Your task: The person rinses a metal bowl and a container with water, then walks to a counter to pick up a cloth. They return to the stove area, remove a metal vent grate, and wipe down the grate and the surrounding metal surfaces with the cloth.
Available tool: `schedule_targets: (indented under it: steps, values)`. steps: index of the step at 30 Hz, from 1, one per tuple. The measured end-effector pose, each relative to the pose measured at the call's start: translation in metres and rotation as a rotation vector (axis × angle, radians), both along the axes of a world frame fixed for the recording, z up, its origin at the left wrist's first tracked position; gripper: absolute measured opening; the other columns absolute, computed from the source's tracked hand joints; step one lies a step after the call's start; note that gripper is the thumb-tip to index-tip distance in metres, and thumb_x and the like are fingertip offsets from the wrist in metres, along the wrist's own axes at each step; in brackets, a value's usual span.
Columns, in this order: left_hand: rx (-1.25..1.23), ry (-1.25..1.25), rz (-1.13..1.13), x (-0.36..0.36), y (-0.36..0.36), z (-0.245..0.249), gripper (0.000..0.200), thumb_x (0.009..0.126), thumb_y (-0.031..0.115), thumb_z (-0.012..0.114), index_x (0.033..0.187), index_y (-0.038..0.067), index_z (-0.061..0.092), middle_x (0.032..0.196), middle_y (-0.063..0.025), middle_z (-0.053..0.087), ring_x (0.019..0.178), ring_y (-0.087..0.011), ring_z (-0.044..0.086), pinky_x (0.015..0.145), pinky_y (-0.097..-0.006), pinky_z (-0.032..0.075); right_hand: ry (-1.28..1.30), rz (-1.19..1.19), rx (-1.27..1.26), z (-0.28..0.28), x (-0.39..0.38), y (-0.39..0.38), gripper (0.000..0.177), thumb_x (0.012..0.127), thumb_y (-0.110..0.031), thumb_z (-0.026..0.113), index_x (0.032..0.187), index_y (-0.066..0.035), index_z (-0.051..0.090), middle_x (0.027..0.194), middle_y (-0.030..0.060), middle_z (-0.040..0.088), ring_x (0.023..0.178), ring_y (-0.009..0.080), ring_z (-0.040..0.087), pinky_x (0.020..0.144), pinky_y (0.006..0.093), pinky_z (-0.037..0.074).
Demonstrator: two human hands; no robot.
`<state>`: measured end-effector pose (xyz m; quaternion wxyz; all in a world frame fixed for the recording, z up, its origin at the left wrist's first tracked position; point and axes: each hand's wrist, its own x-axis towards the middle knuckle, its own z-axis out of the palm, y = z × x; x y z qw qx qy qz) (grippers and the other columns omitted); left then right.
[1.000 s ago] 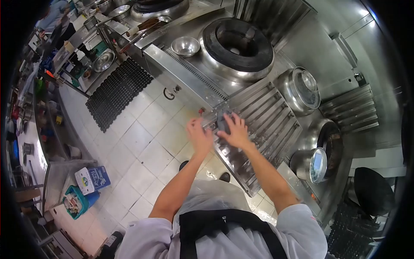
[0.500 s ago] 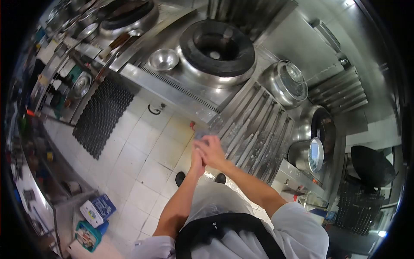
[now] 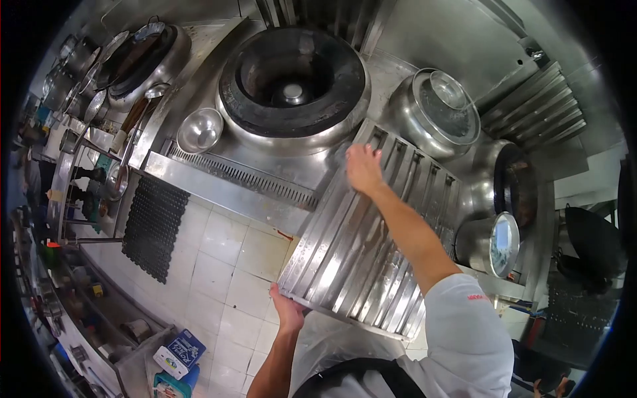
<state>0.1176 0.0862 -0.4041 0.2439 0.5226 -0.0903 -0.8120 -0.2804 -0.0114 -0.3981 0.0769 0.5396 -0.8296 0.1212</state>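
A metal baffle grease filter (image 3: 345, 265) with long parallel slats slants across the counter edge, its near end hanging over the floor. My left hand (image 3: 288, 309) grips its near left corner, fingers partly hidden behind the frame. My right hand (image 3: 364, 170) presses on the slats near the far left edge, its fingers curled. A pale grey blur shows beside the palm; what it is cannot be made out. Wet shine and streaks cover the slats.
A large wok burner (image 3: 292, 79) stands behind the filter, with a steel bowl (image 3: 200, 131) to its left. A lidded pot (image 3: 434, 113) and a steel pot (image 3: 488, 245) are at right. A black rubber mat (image 3: 156, 229) lies on the tiled floor.
My hands were together in front of me and have parted. My left hand has taken the filter's corner, and my right hand has moved onto the slats. The filter has shifted toward me; less foam shows.
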Motion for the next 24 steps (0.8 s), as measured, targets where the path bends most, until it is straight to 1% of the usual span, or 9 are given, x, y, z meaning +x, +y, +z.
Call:
schedule_targets:
  steps: [3,6,8,10,12,13,16,22,24]
  values:
    - [-0.087,-0.097,0.065,-0.001,0.005,-0.01,0.065,0.096,0.062,0.026,0.124,0.009,0.053,0.121,-0.0046,0.06,0.108,-0.0204,0.058,0.081,-0.035,0.049,0.12,-0.121,0.007,-0.011,-0.064,-0.022,0.02,0.086,-0.02,0.057,0.104,-0.012,0.057,0.107,0.006,0.057,0.107,0.0268,0.05,0.088,0.0511,0.035]
    - [-0.107,-0.169,0.147,-0.009,0.006,-0.004,0.063,0.097,0.061,0.027,0.12,0.01,0.055,0.111,-0.0029,0.063,0.093,-0.0167,0.061,0.069,-0.0307,0.049,0.242,-0.216,0.056,-0.018,-0.121,-0.042,0.021,0.087,-0.02,0.054,0.107,-0.014,0.057,0.107,0.0038,0.058,0.108,0.0249,0.051,0.087,0.0487,0.036]
    - [-0.072,-0.204,0.121,0.0,0.005,-0.013,0.065,0.097,0.061,0.03,0.122,0.007,0.054,0.112,-0.0046,0.061,0.091,-0.0182,0.057,0.072,-0.0318,0.042,0.248,-0.187,0.07,-0.026,-0.154,-0.056,0.023,0.089,-0.018,0.049,0.11,-0.014,0.057,0.107,0.0041,0.058,0.107,0.0243,0.051,0.086,0.0471,0.037]
    - [-0.021,-0.263,0.145,-0.02,0.001,0.02,0.067,0.099,0.056,0.029,0.131,-0.001,0.047,0.134,-0.0136,0.054,0.122,-0.0275,0.051,0.107,-0.0397,0.036,0.221,-0.201,0.084,-0.029,-0.16,-0.069,0.025,0.09,-0.015,0.046,0.112,-0.011,0.057,0.11,0.0065,0.06,0.108,0.0275,0.055,0.086,0.0475,0.044]
    - [-0.02,-0.312,0.174,-0.021,0.004,0.023,0.069,0.098,0.058,0.03,0.133,0.0,0.045,0.137,-0.0129,0.05,0.126,-0.0276,0.047,0.109,-0.0393,0.032,0.087,-0.254,0.036,-0.039,-0.158,-0.072,0.024,0.089,-0.014,0.047,0.111,-0.01,0.057,0.112,0.0077,0.06,0.109,0.0302,0.057,0.084,0.0481,0.048]
    - [-0.067,-0.312,0.173,-0.018,0.005,0.012,0.069,0.098,0.058,0.03,0.133,0.0,0.045,0.138,-0.0127,0.049,0.127,-0.0278,0.046,0.11,-0.0392,0.031,0.053,-0.263,-0.042,-0.034,-0.147,-0.063,0.024,0.089,-0.015,0.048,0.11,-0.008,0.056,0.112,0.0125,0.062,0.105,0.0359,0.061,0.082,0.0487,0.052]
    - [-0.188,-0.161,0.104,-0.004,0.007,-0.011,0.073,0.098,0.061,0.029,0.14,0.002,0.039,0.145,-0.0118,0.042,0.132,-0.0275,0.04,0.112,-0.0393,0.028,-0.306,-0.2,-0.142,-0.011,-0.092,-0.036,0.019,0.088,-0.013,0.048,0.103,-0.008,0.059,0.101,0.0179,0.066,0.091,0.038,0.065,0.081,0.0501,0.051]
    - [-0.221,-0.076,-0.07,-0.001,-0.001,-0.01,0.079,0.096,0.066,0.026,0.147,0.006,0.032,0.151,-0.0124,0.035,0.136,-0.0307,0.039,0.113,-0.0436,0.03,-0.503,0.096,-0.098,0.017,0.096,0.038,0.014,0.089,-0.015,0.053,0.097,-0.006,0.059,0.096,0.0206,0.066,0.094,0.0395,0.063,0.081,0.0499,0.049]
    - [-0.213,-0.068,-0.117,-0.01,-0.001,0.011,0.081,0.095,0.069,0.025,0.147,0.008,0.032,0.15,-0.0134,0.036,0.135,-0.0328,0.04,0.109,-0.0483,0.035,-0.628,0.124,-0.119,0.014,0.114,0.05,0.015,0.091,-0.018,0.054,0.096,-0.005,0.058,0.093,0.0209,0.065,0.092,0.0401,0.063,0.079,0.0494,0.049]
